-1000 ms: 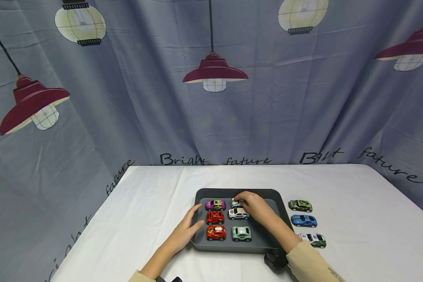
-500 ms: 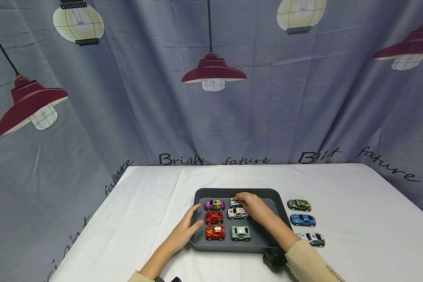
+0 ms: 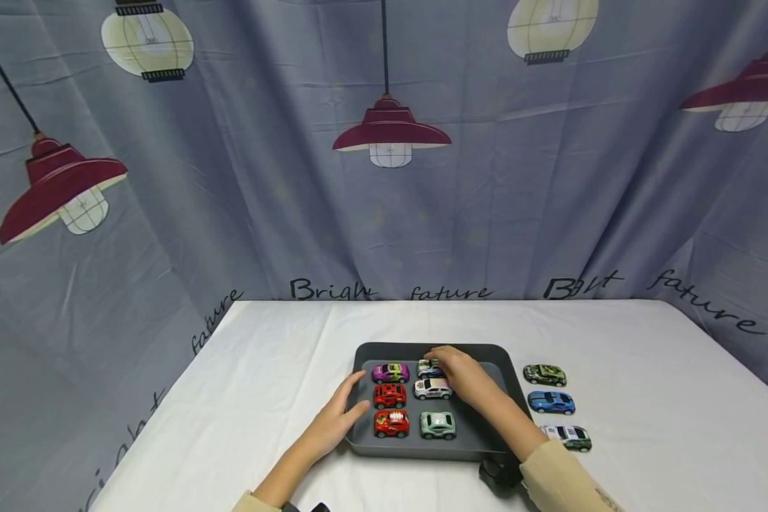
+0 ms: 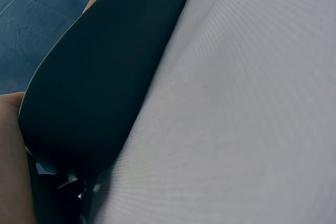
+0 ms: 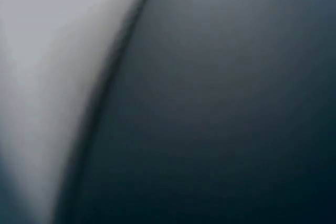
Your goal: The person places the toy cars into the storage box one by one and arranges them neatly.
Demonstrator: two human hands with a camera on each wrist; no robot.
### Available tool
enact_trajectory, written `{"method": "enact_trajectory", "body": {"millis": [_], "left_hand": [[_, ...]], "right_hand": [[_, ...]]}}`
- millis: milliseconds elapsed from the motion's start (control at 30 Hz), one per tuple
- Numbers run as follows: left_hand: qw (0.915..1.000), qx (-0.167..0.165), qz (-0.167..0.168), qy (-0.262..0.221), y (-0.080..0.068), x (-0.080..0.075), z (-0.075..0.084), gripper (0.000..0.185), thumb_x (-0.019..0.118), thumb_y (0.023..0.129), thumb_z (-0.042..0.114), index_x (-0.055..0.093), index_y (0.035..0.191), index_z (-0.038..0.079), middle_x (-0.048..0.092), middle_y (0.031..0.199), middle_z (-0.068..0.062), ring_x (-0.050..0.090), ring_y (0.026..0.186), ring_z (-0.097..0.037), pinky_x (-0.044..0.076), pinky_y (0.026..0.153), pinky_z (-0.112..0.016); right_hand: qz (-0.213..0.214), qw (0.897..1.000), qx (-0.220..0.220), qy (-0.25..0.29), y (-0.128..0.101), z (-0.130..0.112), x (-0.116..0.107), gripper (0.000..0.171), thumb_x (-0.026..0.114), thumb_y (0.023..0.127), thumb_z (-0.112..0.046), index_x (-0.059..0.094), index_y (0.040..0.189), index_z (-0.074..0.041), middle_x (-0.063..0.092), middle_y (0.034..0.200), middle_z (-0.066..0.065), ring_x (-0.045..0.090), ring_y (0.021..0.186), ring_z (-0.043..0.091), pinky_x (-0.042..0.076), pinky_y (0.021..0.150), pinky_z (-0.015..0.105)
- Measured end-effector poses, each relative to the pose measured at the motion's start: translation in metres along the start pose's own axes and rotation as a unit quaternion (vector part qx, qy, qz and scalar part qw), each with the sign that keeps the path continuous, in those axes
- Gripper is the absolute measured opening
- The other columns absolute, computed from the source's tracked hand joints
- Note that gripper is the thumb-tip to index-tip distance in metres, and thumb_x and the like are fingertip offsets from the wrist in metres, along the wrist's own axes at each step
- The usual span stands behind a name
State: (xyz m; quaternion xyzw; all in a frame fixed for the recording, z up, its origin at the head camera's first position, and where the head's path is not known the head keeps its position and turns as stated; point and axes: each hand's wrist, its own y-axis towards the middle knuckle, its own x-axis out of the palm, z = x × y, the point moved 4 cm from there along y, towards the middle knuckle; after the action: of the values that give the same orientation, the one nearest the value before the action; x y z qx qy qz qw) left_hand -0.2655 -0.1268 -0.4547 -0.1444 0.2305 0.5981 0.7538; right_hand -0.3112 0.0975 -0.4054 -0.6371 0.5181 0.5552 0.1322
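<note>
A dark grey tray (image 3: 480,444) lies on the white table with toy cars in two columns. My right hand (image 3: 464,373) reaches in over its right side and pinches a small white-and-green toy car (image 3: 429,368) at the back, partly hidden by the fingers. Just in front sits a white toy car (image 3: 432,388), and nearer me a pale green one (image 3: 438,425). The left column has a purple car (image 3: 390,372) and two red cars (image 3: 390,396). My left hand (image 3: 333,421) rests against the tray's left rim, fingers extended and thumb spread. The right wrist view is too blurred to show the fingers.
Right of the tray stand a green camouflage car (image 3: 545,375), a blue car (image 3: 552,402) and a white-and-green car (image 3: 569,437), partly behind my right forearm. A black wrist device (image 3: 500,475) sits by the tray's front right corner. A patterned curtain (image 3: 384,220) hangs behind the table.
The pinched car at the back has shifted slightly left, and more of it shows beneath the right fingers. The left hand stays at the tray's rim.
</note>
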Motion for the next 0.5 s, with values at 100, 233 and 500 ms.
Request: {"method": "enact_trajectory", "body": {"millis": [100, 233, 500], "left_hand": [[1.0000, -0.001, 0.000, -0.002, 0.000, 0.000, 0.000, 0.057, 0.049, 0.092, 0.036, 0.027, 0.142, 0.020, 0.022, 0.150, -0.015, 0.020, 0.137, -0.039, 0.019, 0.104, -0.064], [1.0000, -0.005, 0.000, -0.002, 0.000, 0.000, 0.000, 0.057, 0.049, 0.092, 0.035, 0.027, 0.142, 0.020, 0.022, 0.150, -0.015, 0.020, 0.137, -0.039, 0.018, 0.104, -0.064], [1.0000, -0.002, -0.001, -0.008, 0.000, 0.000, 0.001, 0.056, 0.049, 0.092, 0.034, 0.028, 0.142, 0.020, 0.022, 0.150, -0.015, 0.020, 0.137, -0.039, 0.019, 0.104, -0.063]], "right_hand": [[-0.001, 1.000, 0.012, 0.010, -0.001, -0.001, -0.004, 0.023, 0.052, 0.086, 0.006, 0.064, 0.104, -0.001, 0.064, 0.107, 0.015, 0.059, 0.103, 0.030, 0.048, 0.086, 0.042], [0.001, 1.000, 0.023, 0.007, -0.002, -0.003, -0.008, 0.023, 0.053, 0.086, 0.005, 0.064, 0.105, -0.002, 0.064, 0.106, 0.013, 0.060, 0.103, 0.029, 0.048, 0.086, 0.041], [0.026, 0.999, 0.038, -0.007, -0.014, -0.004, -0.023, 0.021, 0.057, 0.085, 0.002, 0.065, 0.102, -0.006, 0.064, 0.107, 0.008, 0.060, 0.101, 0.026, 0.050, 0.081, 0.038]]}}
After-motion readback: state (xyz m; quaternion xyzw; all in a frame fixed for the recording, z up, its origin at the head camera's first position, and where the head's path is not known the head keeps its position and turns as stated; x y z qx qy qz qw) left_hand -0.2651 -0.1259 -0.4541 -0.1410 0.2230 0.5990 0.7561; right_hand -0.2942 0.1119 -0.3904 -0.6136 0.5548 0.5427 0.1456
